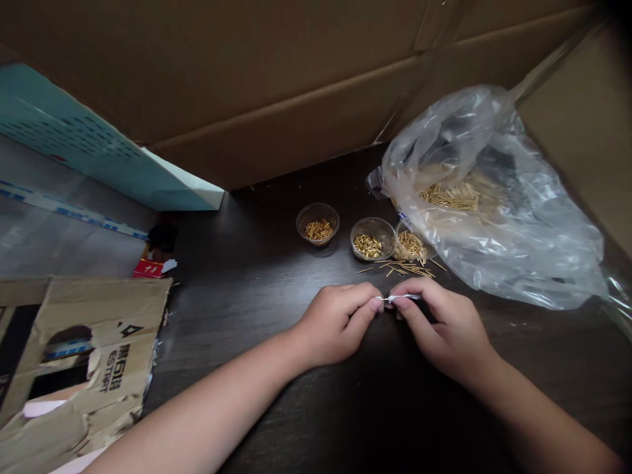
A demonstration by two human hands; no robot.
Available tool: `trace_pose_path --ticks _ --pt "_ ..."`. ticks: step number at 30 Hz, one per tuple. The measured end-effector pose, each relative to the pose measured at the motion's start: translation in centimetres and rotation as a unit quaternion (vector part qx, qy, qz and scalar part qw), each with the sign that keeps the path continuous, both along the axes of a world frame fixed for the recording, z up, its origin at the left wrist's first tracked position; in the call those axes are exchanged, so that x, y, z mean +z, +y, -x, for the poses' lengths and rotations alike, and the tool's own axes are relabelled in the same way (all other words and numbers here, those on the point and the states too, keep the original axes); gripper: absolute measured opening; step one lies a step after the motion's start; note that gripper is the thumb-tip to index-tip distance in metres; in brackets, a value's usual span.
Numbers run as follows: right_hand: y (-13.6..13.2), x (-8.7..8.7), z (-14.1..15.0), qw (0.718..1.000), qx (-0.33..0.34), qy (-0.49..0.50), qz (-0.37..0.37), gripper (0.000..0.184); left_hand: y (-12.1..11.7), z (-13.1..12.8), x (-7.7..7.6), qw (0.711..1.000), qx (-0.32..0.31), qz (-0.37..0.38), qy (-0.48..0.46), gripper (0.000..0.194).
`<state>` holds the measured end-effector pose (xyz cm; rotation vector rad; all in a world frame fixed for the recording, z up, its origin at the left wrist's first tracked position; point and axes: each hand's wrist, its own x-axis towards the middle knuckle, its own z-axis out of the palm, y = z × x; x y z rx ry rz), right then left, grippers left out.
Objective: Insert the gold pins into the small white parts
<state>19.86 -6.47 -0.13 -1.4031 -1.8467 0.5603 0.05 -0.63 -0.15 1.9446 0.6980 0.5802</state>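
Note:
My left hand and my right hand meet over the dark table, fingers pinched. My right hand pinches a small white tube-like piece. My left fingertips press against its left end, where a tiny metal tip shows; what they hold is too small to name. Just beyond the hands lie loose gold pins. Behind them stand three small clear cups of gold pins: a left cup, a middle cup and a right cup.
A crumpled clear plastic bag holding more gold pins lies at the right. Cardboard walls close off the back and right. A torn cardboard box sits at the left front, with a teal box and a red item behind it.

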Motion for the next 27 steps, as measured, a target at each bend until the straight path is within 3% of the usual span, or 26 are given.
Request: trace_pose_path --ticks 13,27 --pt "0.0 0.6 -0.4 0.997 0.063 -0.029 0.018 0.014 0.2 -0.1 0.3 1.000 -0.003 -0.019 0.011 0.024" --pt "-0.1 0.4 0.1 0.999 0.042 0.001 0.008 0.020 0.1 -0.1 0.4 0.999 -0.015 -0.024 0.029 0.027"
